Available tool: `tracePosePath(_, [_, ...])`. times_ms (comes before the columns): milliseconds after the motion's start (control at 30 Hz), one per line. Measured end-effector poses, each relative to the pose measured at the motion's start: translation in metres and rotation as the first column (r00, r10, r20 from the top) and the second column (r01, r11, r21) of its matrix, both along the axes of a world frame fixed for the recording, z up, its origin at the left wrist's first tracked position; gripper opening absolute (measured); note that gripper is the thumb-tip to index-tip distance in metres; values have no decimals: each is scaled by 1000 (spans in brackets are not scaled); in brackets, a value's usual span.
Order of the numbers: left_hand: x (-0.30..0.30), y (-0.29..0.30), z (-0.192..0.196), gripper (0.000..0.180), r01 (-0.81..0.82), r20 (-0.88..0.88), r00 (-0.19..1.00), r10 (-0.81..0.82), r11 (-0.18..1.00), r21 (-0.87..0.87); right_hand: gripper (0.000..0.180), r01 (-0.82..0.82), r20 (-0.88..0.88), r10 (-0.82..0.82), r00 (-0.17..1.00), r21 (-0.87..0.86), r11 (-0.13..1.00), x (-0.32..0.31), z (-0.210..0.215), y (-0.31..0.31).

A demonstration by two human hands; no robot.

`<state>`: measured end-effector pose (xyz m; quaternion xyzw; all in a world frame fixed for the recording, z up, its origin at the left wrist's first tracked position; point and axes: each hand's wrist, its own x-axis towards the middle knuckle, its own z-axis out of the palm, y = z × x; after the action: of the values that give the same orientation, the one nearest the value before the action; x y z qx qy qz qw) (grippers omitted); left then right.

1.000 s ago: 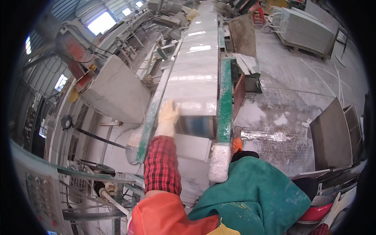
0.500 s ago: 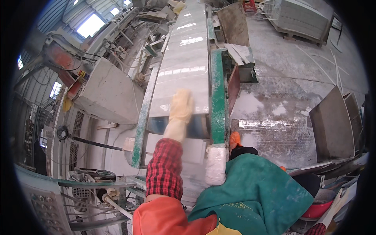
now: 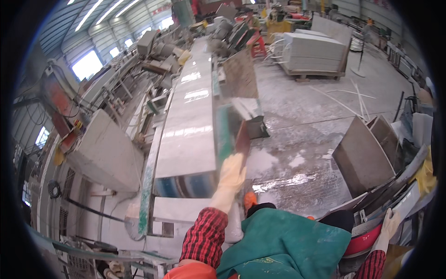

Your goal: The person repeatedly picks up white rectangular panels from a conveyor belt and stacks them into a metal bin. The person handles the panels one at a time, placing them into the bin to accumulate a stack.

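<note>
My left hand (image 3: 232, 174), in a cream rubber glove, reaches forward to the near end of the conveyor's green side rail (image 3: 225, 135). Its fingers look stretched out and hold nothing, though slightly blurred. Left of it lies the conveyor's long pale belt (image 3: 186, 139), wet and shiny, curving over a blue-streaked roller end (image 3: 186, 185). Far to the right, my right hand (image 3: 390, 224), gloved alike, is closed at the lower end of a light grey strip (image 3: 407, 202) leaning there. Part of its grip is hidden. A red basin (image 3: 364, 242) sits just left of that hand.
A green apron (image 3: 283, 242) covers my front. Brown boards (image 3: 364, 156) stand upright on the wet floor at right. Farther back, a stack of pale slabs (image 3: 313, 51) rests on a pallet. Left of the conveyor is a large grey block-shaped housing (image 3: 109, 153).
My left hand has moved right, off the belt and over to the green rail. The view has tilted up and turned right, bringing my right hand and the grey strip more fully into sight.
</note>
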<state>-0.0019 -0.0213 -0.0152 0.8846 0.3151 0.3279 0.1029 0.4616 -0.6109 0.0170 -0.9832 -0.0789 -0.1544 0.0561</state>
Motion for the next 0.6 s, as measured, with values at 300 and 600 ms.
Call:
tracePosePath(300, [10, -8, 7, 32, -115, 4, 993, 115, 988, 107, 48, 54, 231, -63, 971, 47, 997, -59, 42, 45])
tracePosePath(600, [6, -18, -9, 50, -173, -114, 977, 180, 982, 74, 55, 297, 38, -301, 953, 92, 951, -57, 34, 46])
